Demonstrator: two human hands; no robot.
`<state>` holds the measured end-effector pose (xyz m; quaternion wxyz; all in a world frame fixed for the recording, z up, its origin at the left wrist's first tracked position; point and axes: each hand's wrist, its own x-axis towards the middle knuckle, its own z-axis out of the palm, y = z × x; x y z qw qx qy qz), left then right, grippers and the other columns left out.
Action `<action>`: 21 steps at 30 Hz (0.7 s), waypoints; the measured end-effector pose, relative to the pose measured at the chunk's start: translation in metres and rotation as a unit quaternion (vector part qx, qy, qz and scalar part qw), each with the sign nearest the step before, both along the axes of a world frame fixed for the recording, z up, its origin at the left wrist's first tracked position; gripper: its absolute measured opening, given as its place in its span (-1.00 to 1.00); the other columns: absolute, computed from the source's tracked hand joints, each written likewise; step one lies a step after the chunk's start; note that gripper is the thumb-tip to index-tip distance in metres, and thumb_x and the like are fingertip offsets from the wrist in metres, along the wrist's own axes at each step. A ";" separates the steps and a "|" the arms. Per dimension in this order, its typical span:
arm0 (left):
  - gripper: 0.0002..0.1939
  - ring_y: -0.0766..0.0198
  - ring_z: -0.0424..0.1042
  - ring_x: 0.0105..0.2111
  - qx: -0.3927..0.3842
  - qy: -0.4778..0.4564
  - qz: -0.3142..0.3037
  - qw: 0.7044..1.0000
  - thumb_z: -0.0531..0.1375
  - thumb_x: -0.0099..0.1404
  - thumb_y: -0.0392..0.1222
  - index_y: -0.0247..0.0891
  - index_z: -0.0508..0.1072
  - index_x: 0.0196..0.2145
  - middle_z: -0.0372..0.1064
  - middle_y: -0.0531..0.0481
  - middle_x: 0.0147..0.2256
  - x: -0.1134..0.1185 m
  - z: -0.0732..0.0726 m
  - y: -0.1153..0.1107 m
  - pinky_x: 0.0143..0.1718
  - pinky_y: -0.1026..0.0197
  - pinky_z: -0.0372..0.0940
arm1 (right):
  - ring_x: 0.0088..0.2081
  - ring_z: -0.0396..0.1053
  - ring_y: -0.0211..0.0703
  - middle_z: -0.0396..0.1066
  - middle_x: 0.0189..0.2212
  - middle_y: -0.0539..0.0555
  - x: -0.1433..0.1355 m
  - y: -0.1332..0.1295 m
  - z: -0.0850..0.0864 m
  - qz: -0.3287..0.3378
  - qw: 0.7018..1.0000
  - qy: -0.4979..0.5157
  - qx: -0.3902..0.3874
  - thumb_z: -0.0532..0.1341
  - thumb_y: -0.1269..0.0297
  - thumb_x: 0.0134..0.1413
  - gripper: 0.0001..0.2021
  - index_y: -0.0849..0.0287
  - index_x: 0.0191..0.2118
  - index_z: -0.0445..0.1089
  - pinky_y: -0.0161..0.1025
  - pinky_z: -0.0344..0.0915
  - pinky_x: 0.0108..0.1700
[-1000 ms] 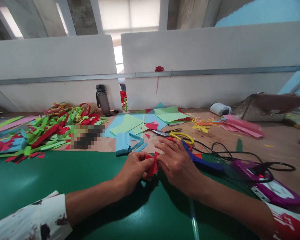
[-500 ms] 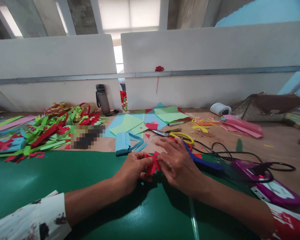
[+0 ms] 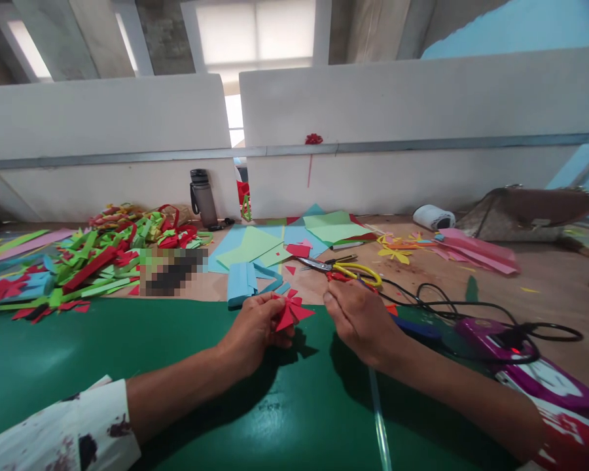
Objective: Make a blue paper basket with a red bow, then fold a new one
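A red paper flower (image 3: 293, 310) with pointed petals is pinched between the thumb and fingers of my left hand (image 3: 260, 324), just above the green mat (image 3: 186, 405). My right hand (image 3: 358, 317) is apart from the flower, to its right, with its fingers curled in. What it grips, if anything, is hidden. Behind that hand lies a blue-handled tool (image 3: 417, 329), partly covered by it. Scissors with yellow handles (image 3: 360, 271) lie just beyond my right hand. A folded light-blue paper piece (image 3: 242, 282) sits beyond my left hand.
Green and red paper strips (image 3: 98, 265) are heaped at left, near a dark bottle (image 3: 204, 199). Light-green sheets (image 3: 255, 245) lie at centre back. Black cables run to a purple power strip (image 3: 544, 366) at right. A clear stick (image 3: 380, 418) lies on the mat.
Both hands were on the red paper flower. My right hand has let go, moved slightly right and curled its fingers. My left hand keeps the flower, now turned with its petals spread.
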<state>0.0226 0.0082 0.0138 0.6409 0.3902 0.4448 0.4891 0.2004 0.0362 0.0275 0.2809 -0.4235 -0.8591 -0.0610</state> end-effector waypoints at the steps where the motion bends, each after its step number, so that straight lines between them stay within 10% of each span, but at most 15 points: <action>1: -0.81 0.34 0.30 -0.60 0.000 -0.004 -0.003 1.000 0.24 0.05 -0.12 -0.24 0.30 -0.47 0.30 0.06 -0.57 0.000 0.000 0.000 -0.61 0.32 0.23 | -0.52 0.23 -0.17 0.26 -0.61 0.02 0.000 0.001 -0.001 -0.003 1.000 -0.004 -0.025 -0.08 0.32 0.19 -0.70 0.12 -0.55 0.17 -0.21 0.08 -0.41; 7: -0.82 0.34 0.33 -0.59 -0.019 -0.021 -0.013 1.000 0.24 0.08 -0.13 -0.28 0.35 -0.42 0.29 0.06 -0.56 0.000 -0.001 0.000 -0.58 0.31 0.27 | -0.36 0.37 -0.14 0.41 -0.41 0.11 0.001 0.003 -0.002 0.058 0.991 0.102 -0.068 -0.01 0.42 0.07 -0.81 0.19 -0.32 0.33 -0.23 0.21 -0.30; 21: -0.77 0.31 0.41 -0.54 -0.026 -0.040 -0.043 0.998 0.18 0.22 -0.09 -0.34 0.38 -0.32 0.42 -0.10 -0.41 0.000 0.000 -0.002 -0.58 0.33 0.29 | -0.66 0.29 -0.29 0.31 -0.65 -0.06 0.002 0.006 0.003 0.046 0.942 0.197 -0.267 0.10 0.25 0.06 -0.77 0.13 -0.59 0.20 -0.33 0.16 -0.56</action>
